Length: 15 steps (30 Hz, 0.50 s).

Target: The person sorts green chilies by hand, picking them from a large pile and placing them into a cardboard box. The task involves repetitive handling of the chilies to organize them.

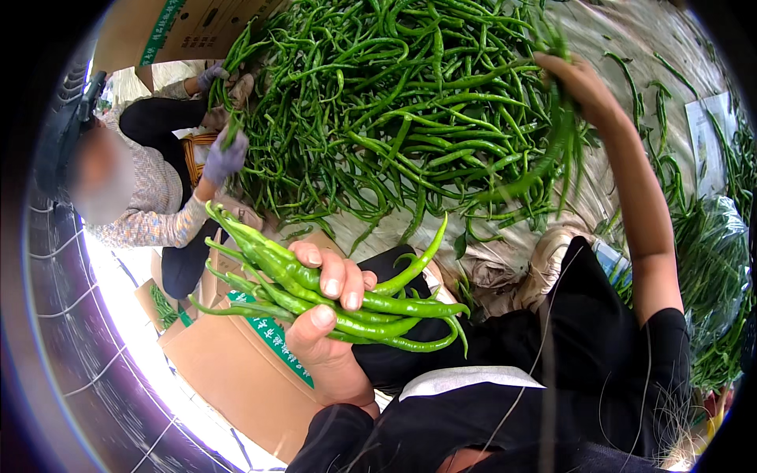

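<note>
A bundle of long green chili peppers [290,287] is held in my left hand [331,301], the fingers wrapped around its middle and the stems pointing left. Stretched out to the upper right, my right hand [576,83] is at the right edge of a large heap of green chili peppers [426,106]. It grips several long peppers [565,142] that hang down from it, blurred by motion. Part of this hand's fingers is hidden by peppers.
At the left a co-worker [154,177] in purple gloves holds peppers. Cardboard boxes [236,378] with green tape stand at the lower left, another box [201,29] at the top left. Light sheeting [597,177] lies under the heap. A clear plastic bag [709,260] of peppers is at the right.
</note>
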Available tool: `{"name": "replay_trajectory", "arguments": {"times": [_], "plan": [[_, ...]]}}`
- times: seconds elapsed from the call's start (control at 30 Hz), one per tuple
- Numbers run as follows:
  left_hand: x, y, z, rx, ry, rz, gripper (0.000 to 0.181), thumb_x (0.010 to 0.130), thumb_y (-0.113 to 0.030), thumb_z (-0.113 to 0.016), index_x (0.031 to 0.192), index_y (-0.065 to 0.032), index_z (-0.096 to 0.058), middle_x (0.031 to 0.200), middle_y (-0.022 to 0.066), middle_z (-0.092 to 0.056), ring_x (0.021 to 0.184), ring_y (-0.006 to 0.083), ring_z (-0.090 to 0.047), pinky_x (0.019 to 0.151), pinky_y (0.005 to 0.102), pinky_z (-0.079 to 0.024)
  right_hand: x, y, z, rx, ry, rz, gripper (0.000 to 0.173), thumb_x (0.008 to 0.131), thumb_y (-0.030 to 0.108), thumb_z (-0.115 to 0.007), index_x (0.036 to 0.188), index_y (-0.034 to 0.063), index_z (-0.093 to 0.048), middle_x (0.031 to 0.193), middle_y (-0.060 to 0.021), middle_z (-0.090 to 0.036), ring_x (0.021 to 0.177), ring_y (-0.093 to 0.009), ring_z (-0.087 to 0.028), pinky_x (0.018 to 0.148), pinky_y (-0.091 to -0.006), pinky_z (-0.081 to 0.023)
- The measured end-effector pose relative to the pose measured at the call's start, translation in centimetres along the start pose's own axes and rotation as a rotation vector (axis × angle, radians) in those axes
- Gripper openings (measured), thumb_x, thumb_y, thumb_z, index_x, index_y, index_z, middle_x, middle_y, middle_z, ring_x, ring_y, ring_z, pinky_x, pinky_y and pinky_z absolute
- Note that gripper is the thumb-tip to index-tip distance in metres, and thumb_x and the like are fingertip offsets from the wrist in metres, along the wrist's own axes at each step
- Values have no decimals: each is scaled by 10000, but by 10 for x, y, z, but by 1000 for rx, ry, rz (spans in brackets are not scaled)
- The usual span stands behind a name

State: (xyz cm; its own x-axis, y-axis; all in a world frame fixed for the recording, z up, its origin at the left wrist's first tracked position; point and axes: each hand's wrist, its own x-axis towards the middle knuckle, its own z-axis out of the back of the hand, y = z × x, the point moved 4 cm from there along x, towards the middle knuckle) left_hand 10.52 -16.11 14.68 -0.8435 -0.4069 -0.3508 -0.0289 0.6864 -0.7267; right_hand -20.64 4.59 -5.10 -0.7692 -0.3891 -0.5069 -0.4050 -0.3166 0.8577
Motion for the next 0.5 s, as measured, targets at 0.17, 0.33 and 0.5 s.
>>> {"name": "replay_trajectory", "arguments": {"times": [0.17, 0.33, 0.5], "plan": [[3, -2, 4, 7, 119, 40, 507, 763, -83, -671, 1191, -108, -400, 896, 5, -495, 786, 148, -536, 903, 418, -436, -2, -19, 1, 296, 135, -123, 202, 896, 211, -626, 971, 25, -609, 740, -35, -590, 615, -114, -598, 570, -278, -564], [7, -6, 7, 15, -8, 23, 499, 728, -60, -682, 1166, -95, -445, 896, 26, -511, 783, 173, -553, 886, 411, -457, 35, -53, -29, 406, 246, -386, 206, 883, 164, -669, 917, -10, -565, 766, -108, -601, 668, -203, -652, 622, -352, -621], [3, -12, -4, 19, -114, 78, 494, 709, -49, -682, 1149, -94, -461, 902, 37, -521, 783, 186, -555, 841, 395, -446, 104, -92, -78, 455, -124, -478, 323, 793, 204, -787, 904, -21, -584, 777, -93, -607, 613, -205, -620, 583, -346, -597]]}}
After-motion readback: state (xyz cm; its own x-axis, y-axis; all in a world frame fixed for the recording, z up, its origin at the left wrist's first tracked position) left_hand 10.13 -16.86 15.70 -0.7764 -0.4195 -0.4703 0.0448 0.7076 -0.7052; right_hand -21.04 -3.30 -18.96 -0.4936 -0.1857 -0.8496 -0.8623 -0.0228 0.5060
